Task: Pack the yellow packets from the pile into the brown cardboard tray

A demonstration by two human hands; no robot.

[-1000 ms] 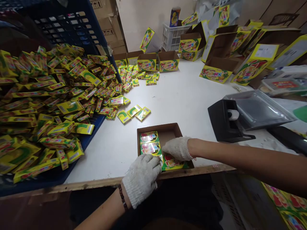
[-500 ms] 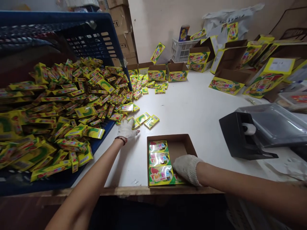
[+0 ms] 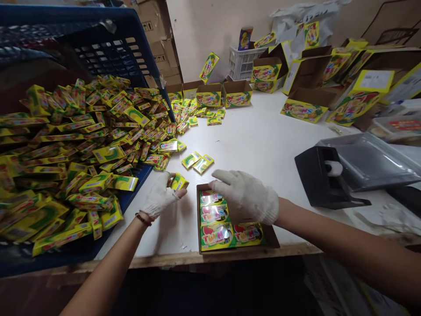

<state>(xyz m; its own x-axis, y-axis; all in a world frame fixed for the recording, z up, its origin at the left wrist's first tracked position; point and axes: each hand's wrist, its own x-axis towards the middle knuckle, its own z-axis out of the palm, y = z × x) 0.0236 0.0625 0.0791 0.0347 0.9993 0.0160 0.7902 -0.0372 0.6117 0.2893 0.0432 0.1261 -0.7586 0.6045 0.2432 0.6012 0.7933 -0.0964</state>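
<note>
Gloved in white, my left hand grips a small yellow-green candy box just above the white table. My right hand, also gloved, is over an open cardboard box, its fingers apart and pointing left, nothing visible in them. Inside that cardboard box, a column of printed candy packs lies along the left side, and another candy pack lies beside it at the near edge. My right hand hides part of the box's interior. Two loose candy boxes lie beyond my left hand.
A blue plastic crate heaped with candy boxes fills the left. A black tape dispenser and a clear plastic lid lie at right. Open display cartons and a white basket line the back.
My left hand has picked up a candy box and drawn it back toward me. My right hand has let go of the pack in the cardboard box and risen toward the left.
</note>
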